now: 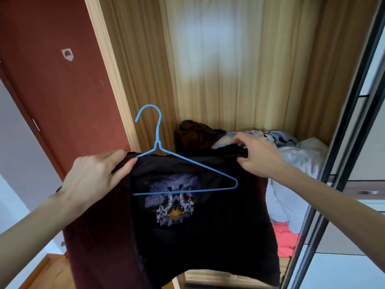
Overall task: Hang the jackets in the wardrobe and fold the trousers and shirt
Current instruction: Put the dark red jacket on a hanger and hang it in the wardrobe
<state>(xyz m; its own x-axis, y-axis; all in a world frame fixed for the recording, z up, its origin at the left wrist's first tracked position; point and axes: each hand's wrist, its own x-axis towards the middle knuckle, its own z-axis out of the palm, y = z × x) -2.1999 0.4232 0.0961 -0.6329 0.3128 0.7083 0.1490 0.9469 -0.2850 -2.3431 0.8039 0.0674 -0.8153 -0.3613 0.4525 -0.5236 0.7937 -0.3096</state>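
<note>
The black jacket (198, 226) hangs in the lower centre of the frame, held up in the air in front of the open wardrobe (239, 69). It bears a printed graphic (174, 202) of pale figures and a gold sun, and a dark red lining or sleeve shows along its left edge. It looks soft and limp: the cloth sags between the two grips and drapes straight down, so it probably weighs little but will slump or slide wherever it is not supported.

A blue wire hanger (166, 163) lies tilted against the cloth, its hook up toward the middle of the frame, its left shoulder tucked under the jacket's top edge and its right shoulder and bottom bar lying bare across the graphic. The wire looks thin, stiff and smooth, so the fabric could slip off it.

The left hand (93, 176) grips the jacket's upper left corner, fingers curled over the edge beside the hanger's left end. The right hand (258, 157) pinches the upper right edge, fingers closed on the cloth. The best hold seems to be at the collar and shoulder seams, drawing the right shoulder over the bare wire end.

Behind, on the wardrobe's shelf, lie a brown folded garment (195, 136), pale bedding (295, 163) and a red cloth (285, 238). A dark red door (52, 90) fills the upper left.
</note>
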